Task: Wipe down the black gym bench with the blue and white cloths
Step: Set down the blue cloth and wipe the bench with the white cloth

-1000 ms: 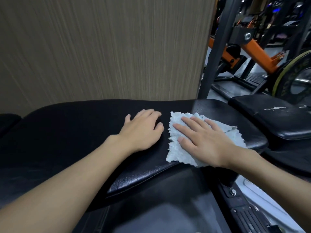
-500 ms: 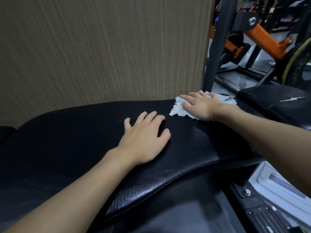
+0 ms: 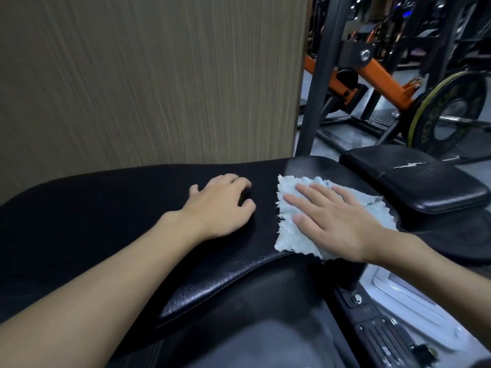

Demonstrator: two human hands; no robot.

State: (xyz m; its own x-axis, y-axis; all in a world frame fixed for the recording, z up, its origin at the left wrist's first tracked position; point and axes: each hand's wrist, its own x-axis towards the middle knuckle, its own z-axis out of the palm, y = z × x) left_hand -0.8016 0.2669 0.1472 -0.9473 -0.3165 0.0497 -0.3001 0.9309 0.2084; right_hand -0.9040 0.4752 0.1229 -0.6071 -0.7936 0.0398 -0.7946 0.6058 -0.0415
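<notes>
Your right hand [image 3: 342,224] lies flat, fingers spread, on the frayed pale blue cloth [image 3: 297,235] at the black padded bench's [image 3: 106,208] 3 o'clock end, unwiped length stretching toward 9 o'clock past your bare left hand [image 3: 220,208].

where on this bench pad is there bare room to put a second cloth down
The black padded gym bench is bare left of the left hand, up to the wood-grain wall panel. A narrow strip lies free between that hand and the pale blue cloth. The right end is crowded: the right hand presses flat on the cloth, which reaches the pad's near edge.
</notes>
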